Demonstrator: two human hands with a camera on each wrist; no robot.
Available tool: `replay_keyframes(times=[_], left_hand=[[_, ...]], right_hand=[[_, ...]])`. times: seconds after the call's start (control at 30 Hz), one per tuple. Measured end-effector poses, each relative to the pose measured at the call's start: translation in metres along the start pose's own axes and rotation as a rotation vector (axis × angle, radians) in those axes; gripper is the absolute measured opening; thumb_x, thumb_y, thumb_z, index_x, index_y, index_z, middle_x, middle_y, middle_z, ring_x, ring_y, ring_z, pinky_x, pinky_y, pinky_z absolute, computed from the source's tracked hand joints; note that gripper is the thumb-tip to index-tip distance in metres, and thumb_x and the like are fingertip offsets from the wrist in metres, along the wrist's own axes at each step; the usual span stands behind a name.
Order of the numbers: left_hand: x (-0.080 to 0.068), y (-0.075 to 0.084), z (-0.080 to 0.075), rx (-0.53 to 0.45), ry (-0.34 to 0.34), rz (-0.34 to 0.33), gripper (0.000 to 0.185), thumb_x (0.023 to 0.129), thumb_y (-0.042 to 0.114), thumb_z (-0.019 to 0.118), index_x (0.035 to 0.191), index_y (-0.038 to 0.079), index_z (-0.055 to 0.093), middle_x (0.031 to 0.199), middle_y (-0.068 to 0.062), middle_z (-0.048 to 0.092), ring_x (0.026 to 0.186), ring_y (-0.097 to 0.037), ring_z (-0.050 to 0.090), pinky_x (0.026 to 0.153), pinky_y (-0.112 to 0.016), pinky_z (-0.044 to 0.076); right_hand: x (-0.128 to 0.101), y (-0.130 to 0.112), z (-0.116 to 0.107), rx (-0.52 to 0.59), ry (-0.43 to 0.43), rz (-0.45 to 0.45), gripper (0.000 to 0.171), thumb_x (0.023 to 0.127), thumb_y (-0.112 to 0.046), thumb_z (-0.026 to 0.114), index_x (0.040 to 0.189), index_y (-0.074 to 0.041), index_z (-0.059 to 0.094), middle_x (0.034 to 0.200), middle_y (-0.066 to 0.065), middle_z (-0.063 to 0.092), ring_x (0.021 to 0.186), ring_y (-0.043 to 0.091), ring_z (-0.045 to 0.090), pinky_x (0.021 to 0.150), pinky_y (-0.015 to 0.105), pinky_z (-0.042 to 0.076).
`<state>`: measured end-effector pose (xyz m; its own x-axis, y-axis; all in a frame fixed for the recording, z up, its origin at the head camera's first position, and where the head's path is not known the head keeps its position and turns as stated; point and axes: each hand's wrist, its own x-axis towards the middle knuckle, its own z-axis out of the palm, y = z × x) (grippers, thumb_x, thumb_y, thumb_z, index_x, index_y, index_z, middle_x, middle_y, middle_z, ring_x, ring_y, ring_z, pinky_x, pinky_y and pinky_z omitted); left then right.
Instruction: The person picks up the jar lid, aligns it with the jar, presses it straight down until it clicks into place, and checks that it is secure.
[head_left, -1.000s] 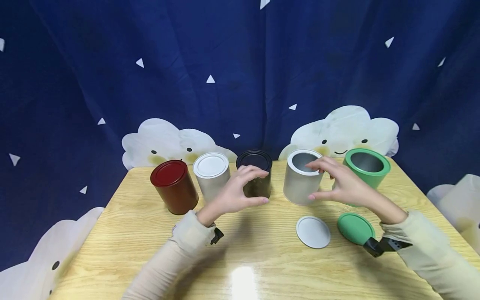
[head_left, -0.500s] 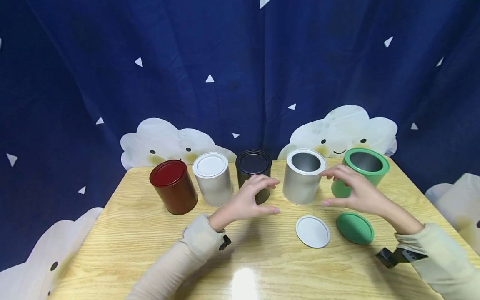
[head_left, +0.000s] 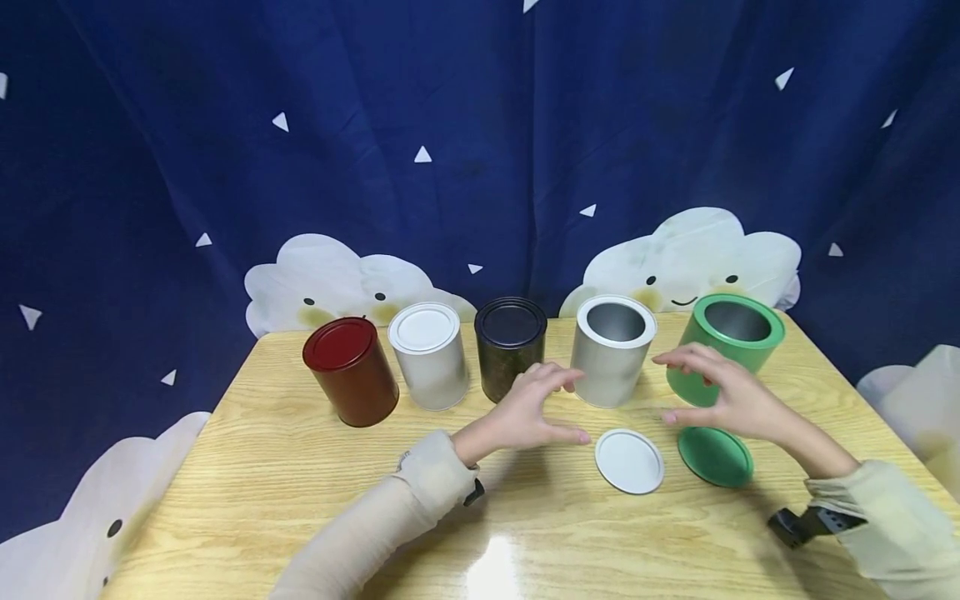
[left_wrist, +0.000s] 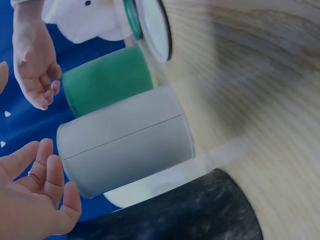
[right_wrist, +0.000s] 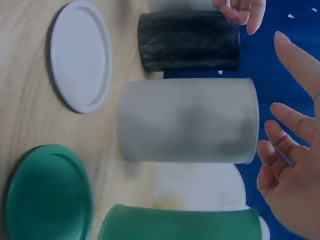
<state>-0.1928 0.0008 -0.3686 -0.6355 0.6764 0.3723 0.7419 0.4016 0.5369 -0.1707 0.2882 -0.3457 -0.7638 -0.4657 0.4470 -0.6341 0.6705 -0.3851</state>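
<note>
Wooden table (head_left: 285,500), left to right: left hand (head_left: 534,411), fingers loose, grasping nothing; open silver cylindrical metal tin (head_left: 612,350) upright between both hands, unlabelled; right hand (head_left: 723,392), likewise released. Wrist views alone show the tin's plain side wall.

The left hand (left_wrist: 35,200) fills the lower left corner, its fingers (left_wrist: 47,170) straight and relaxed, close to the rim of the silver tin (left_wrist: 125,140) but not touching it. Beside that tin stands a green tin (left_wrist: 107,80), and on the other side the dark tin (left_wrist: 175,215). The right hand (left_wrist: 35,65) hangs open near the green tin. On the wooden bench (left_wrist: 250,90) lie a white lid (left_wrist: 156,27) and a green lid (left_wrist: 131,17), partly overlapped in view.
</note>
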Motion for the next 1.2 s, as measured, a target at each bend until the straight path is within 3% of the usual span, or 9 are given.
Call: replay_keyframes(times=[0.3,0.47,0.8,1.2], left_hand=[[0.007,-0.005,0.017,0.068,-0.073,-0.033,0.080,0.067,0.039,0.079,0.132,0.008,0.044,0.108,-0.003,0.051,0.101,-0.015,0.042,0.078,-0.024,0.030],[0.012,-0.006,0.028,0.102,-0.124,-0.060,0.083,0.067,0.042,0.078,0.135,0.011,0.041,0.113,-0.004,0.050,0.103,-0.014,0.042,0.077,-0.023,0.030],[0.024,-0.009,0.047,0.143,-0.198,-0.138,0.089,0.067,0.049,0.076,0.140,0.016,0.036,0.126,-0.004,0.043,0.108,-0.014,0.038,0.089,-0.026,0.029],[0.023,-0.013,0.060,0.226,-0.369,-0.198,0.094,0.063,0.052,0.077,0.141,0.023,0.033,0.128,-0.002,0.037,0.104,-0.013,0.035,0.080,-0.024,0.025]], right_hand=[[-0.012,0.015,0.013,0.045,-0.052,-0.010,0.071,0.058,-0.020,0.086,0.120,-0.006,0.055,0.108,0.001,0.051,0.092,0.007,0.045,0.066,0.027,0.041],[-0.017,0.027,0.023,0.049,-0.062,-0.044,0.074,0.057,-0.021,0.086,0.122,-0.005,0.054,0.109,-0.001,0.049,0.097,0.006,0.042,0.069,0.028,0.040],[-0.025,0.039,0.036,0.067,-0.100,-0.022,0.078,0.058,-0.022,0.085,0.126,-0.006,0.051,0.111,0.007,0.045,0.101,0.017,0.036,0.072,0.045,0.037],[-0.033,0.047,0.053,0.036,-0.199,-0.024,0.080,0.059,-0.040,0.083,0.125,-0.009,0.052,0.108,0.003,0.043,0.091,0.015,0.034,0.067,0.032,0.032]])
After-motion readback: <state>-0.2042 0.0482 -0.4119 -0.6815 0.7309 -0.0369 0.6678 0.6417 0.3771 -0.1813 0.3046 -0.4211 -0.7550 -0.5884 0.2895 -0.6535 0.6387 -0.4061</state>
